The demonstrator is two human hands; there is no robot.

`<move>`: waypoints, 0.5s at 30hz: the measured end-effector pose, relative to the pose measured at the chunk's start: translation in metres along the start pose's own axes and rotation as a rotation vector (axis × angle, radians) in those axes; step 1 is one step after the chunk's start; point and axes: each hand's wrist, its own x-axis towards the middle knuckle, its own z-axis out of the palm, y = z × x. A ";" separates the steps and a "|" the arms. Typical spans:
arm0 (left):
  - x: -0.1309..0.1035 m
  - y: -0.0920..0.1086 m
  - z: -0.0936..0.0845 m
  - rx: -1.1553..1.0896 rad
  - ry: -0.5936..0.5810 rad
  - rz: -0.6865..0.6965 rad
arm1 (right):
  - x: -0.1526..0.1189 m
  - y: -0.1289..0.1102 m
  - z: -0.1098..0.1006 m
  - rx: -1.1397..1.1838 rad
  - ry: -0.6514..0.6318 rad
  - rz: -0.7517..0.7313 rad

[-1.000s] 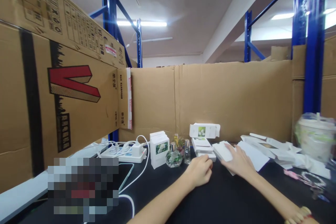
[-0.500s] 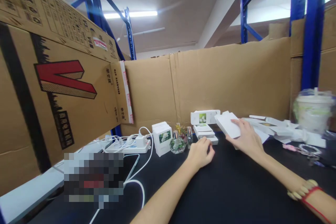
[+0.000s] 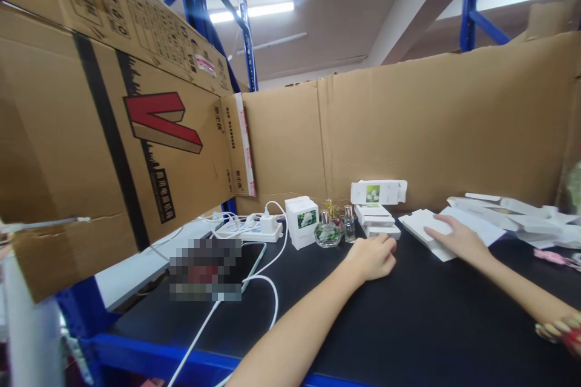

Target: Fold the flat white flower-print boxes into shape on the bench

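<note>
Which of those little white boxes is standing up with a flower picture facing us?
The white box beside the power strip, left of the glass bottles. It stands upright and closed, while the others lie flat, stacked or unfolded near the person's hands.

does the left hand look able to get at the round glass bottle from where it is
Probably yes. The left hand rests on the black table just right of the round glass bottle, with bare table between them. Only the slim clear bottle stands close by.

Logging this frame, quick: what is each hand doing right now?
Left hand: loosely curled on the black table, holding nothing visible.
Right hand: open, flat on a white flattened carton.
</note>
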 end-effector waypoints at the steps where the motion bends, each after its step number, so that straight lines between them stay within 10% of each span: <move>1: 0.000 0.000 0.000 -0.032 0.011 -0.034 | 0.002 0.002 0.001 0.029 0.030 -0.044; 11: -0.002 -0.009 0.004 -0.671 0.369 -0.461 | -0.020 -0.022 -0.007 0.498 0.521 -0.272; 15: -0.003 -0.009 0.005 -0.748 0.433 -0.422 | -0.028 -0.038 -0.009 0.676 0.371 -0.167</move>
